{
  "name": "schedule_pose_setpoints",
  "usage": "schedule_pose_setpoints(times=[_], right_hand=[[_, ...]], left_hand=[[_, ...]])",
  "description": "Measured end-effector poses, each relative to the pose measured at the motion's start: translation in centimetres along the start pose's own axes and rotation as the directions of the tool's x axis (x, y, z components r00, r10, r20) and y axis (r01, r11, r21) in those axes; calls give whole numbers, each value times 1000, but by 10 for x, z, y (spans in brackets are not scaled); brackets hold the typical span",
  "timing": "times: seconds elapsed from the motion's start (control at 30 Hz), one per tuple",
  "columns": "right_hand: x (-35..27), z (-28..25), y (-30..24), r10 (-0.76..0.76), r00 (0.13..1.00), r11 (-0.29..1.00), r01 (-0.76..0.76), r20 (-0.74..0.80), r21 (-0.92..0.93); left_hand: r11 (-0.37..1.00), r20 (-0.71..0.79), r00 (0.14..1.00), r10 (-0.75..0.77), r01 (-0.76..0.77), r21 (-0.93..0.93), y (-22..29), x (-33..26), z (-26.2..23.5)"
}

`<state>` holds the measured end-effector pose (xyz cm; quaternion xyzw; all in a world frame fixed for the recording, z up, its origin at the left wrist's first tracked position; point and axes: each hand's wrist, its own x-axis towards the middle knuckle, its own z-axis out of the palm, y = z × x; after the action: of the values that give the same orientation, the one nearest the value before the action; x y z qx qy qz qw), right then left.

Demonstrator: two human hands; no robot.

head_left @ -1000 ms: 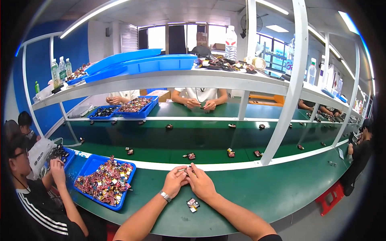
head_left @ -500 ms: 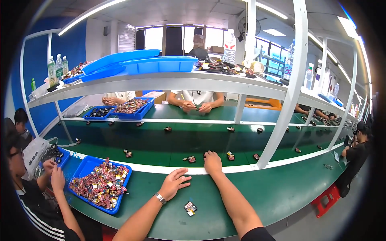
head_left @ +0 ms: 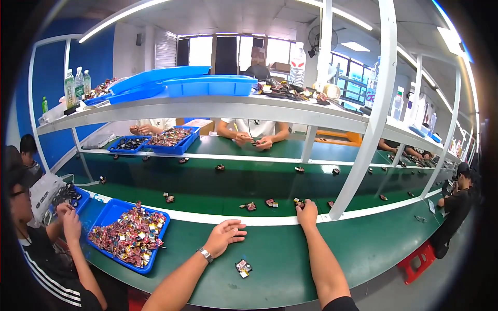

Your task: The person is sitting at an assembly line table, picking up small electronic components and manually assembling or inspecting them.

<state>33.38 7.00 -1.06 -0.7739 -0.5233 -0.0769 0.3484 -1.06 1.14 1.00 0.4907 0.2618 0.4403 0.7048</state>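
Observation:
My right hand reaches over the white rail onto the dark green belt. Its fingertips are at a small electronic part with red, yellow and white bits; the fingers partly hide it, so I cannot tell whether they grip it. Closer to me, my left hand hovers over the green table with fingers apart and nothing in them, a metal watch on the wrist. Below it on the table lies another such part, black and white. Similar parts rest on the belt to the left of my right hand.
At left stands a blue tray heaped with parts, beside a co-worker whose hands are raised together. A white post rises right of my right hand and supports a shelf. Across the belt, another person's hands handle something small.
My right hand has moved right along the belt, from one part to another. The part formerly under its fingers now lies uncovered. My left hand has barely moved.

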Motion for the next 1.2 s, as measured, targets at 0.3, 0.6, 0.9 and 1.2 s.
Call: schedule_pose_setpoints(times=[0.3, 0.6, 0.9, 1.2], right_hand=[[-79, -91, -101, -689, 672, 633, 375, 272, 677], [-111, -89, -148, -794, 582, 537, 536, 176, 651], [-120, -63, -142, -807, 587, 519, 650, 67, 555], [-117, -64, -138, -801, 596, 525, 653, 56, 546]], left_hand=[[996, -6, 998, -65, 65, 65, 13, -7, 2], [989, 108, 984, -144, 139, 52, 14, -10, -7], [965, 46, 998, -35, 22, 262, 11, -5, -5], [981, 61, 993, -100, 88, 170, 12, -9, 1]])
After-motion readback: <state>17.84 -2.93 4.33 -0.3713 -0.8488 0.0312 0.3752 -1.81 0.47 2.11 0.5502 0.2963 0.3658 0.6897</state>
